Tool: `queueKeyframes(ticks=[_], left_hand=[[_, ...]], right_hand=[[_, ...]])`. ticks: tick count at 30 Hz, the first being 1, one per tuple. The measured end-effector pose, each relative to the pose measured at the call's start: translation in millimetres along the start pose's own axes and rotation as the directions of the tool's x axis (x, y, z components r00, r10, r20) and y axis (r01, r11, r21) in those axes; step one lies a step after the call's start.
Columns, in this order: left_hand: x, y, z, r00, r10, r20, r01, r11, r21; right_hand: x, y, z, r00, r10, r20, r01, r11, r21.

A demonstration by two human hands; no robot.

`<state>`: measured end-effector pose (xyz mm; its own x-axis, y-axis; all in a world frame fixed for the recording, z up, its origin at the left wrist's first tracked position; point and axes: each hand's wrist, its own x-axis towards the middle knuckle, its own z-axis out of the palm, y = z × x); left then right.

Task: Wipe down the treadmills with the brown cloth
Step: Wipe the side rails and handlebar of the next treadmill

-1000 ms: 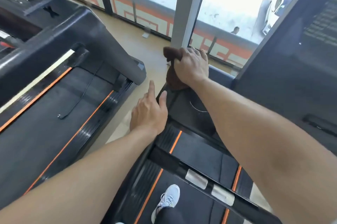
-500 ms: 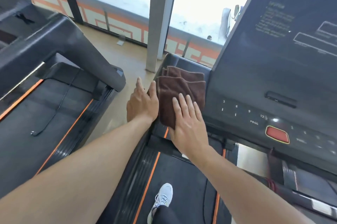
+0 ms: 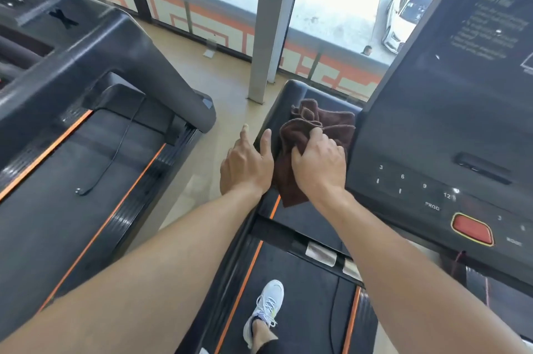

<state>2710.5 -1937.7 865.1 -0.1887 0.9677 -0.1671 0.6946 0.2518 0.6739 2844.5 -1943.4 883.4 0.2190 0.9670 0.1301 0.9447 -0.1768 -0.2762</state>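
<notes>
- My right hand [image 3: 318, 164] has its fingers curled into the brown cloth [image 3: 311, 134], bunching it up and holding it against the black front motor cover [image 3: 300, 94] of the treadmill I stand on.
- The cloth is crumpled, with one corner hanging down below my wrist towards the orange stripe [image 3: 275, 206] at the belt's edge.
- My left hand [image 3: 245, 166] holds nothing: fingers loose and mostly straight, index finger extended, resting at the left edge of that same cover, just beside the cloth.
- The treadmill's console [image 3: 450, 123] rises on my right, with a red button [image 3: 471, 228] and speed numbers on its lower panel.
- My white sneaker [image 3: 266, 306] stands on the running belt [image 3: 302, 310] below.
- A second treadmill [image 3: 72, 180] sits to my left, a black cord [image 3: 115, 151] lying on its belt.
- Beyond the window, a white car [image 3: 401, 22] is parked.
</notes>
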Motion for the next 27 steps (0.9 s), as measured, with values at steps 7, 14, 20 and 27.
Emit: queueKeyframes(ticks=[7,14,20,27], left_hand=[[-3,4,-3,1.0,-0.026,0.007,0.026,1.0,0.006],[-4,5,-6,0.998,-0.052,0.02,0.051,0.998,0.029],[0,2,-1,0.998,-0.067,0.011,0.066,0.996,0.06],[0,5,-3,0.997,-0.08,0.017,0.078,0.994,0.08]], right_hand=[[3,-9,0,0.977,0.138,-0.163,-0.062,0.914,0.401],[65,-5,10,0.988,-0.119,0.102,0.122,0.992,-0.029],[154,7,3,0.982,0.076,0.174,-0.072,0.997,-0.03],[31,2,-11,0.942,-0.204,0.268,0.194,0.979,0.066]])
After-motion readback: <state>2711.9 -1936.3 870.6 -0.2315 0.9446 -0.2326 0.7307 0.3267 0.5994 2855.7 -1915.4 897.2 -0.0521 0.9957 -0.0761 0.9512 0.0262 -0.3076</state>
